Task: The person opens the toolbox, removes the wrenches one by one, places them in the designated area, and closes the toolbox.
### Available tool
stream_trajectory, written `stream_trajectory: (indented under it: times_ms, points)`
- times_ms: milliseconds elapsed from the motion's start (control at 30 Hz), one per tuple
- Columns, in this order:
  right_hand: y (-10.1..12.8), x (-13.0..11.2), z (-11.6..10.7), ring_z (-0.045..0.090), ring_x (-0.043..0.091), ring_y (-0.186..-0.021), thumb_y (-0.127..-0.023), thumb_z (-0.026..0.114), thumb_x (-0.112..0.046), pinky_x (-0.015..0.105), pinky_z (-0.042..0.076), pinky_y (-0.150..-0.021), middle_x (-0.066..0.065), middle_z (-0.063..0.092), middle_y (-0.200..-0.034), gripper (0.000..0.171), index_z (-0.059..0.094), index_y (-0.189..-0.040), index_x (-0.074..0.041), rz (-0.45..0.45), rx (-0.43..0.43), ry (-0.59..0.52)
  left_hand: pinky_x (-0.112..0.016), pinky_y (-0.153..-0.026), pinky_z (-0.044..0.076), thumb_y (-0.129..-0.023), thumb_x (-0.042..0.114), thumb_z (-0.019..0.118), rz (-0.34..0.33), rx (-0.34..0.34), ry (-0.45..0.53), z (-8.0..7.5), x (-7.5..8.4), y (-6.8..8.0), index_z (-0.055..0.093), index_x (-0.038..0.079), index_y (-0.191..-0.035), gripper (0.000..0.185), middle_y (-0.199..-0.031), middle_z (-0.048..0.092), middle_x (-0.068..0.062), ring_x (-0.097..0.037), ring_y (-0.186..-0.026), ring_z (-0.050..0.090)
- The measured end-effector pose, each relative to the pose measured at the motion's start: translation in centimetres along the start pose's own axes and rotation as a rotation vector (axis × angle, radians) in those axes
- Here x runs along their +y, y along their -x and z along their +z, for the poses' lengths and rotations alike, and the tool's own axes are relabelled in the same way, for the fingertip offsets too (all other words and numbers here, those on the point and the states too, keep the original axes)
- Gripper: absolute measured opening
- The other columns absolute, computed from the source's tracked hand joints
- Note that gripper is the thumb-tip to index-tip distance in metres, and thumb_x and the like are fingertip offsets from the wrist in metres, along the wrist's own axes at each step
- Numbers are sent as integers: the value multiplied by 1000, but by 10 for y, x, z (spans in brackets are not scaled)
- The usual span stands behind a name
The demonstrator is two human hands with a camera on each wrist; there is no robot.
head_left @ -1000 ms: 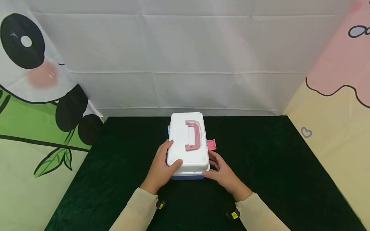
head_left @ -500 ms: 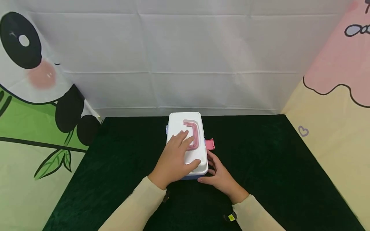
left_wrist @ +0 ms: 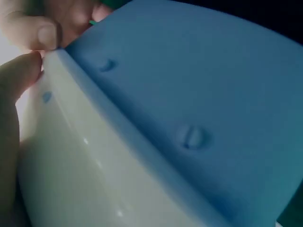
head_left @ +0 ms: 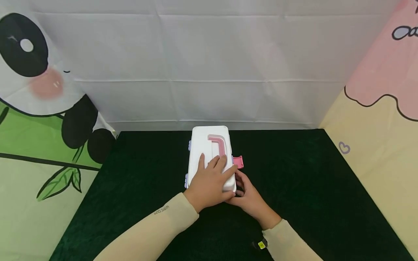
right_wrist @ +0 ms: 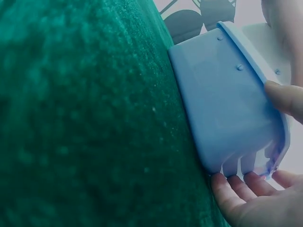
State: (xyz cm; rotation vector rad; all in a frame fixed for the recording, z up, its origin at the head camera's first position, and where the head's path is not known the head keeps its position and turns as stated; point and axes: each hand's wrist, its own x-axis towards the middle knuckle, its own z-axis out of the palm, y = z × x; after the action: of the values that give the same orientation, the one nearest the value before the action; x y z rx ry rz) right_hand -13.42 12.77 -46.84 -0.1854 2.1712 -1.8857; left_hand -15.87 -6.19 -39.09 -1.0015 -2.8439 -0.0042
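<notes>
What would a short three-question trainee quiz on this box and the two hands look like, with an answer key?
1. True or false: the left hand lies on top of the white lid of the box.
2. Which colour is the box's lower shell? A. red B. blue C. black
3. Fill in: the pink latch sticks out from the box's ____ side in the head view.

Key
1. True; its fingers spread over the lid near the pink handle.
2. B; both wrist views show it blue, resting on the green cloth.
3. Right, just beyond the right hand, which touches the box's near right corner.
</notes>
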Motion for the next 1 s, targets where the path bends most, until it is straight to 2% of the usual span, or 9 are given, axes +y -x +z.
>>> stream_trajectory:
  times_ms: [133, 333, 1000]
  points:
    - [0, 0, -1, 38, 27, -146, -86, 87, -20, 48, 40, -113, 2, 30, -164, 96, 26, -160, -28, -2, -4, 7, -75, -114, 17, -88, 69, 65, 4, 33, -24, 1, 2, 1, 48, 31, -154, 78, -158, 40, -13, -37, -142, 41]
    - [0, 0, -2, 37, 27, -146, -86, 87, -22, 48, 39, -114, 2, 29, -165, 96, 26, -160, -29, -2, -8, 6, -74, -114, 21, -91, 69, 61, 31, 42, -50, -1, 2, 1, 49, 30, -152, 73, -158, 41, -14, -38, -141, 42]
    - [1, 1, -2, 41, 25, -143, -85, 87, -22, 47, 43, -112, 3, 37, -159, 98, 26, -160, -31, 4, 3, 29, -69, -117, 20, -95, 67, 58, 32, 37, -1, -3, 2, 4, 49, 31, -153, 69, -157, 43, -12, -34, -134, 45]
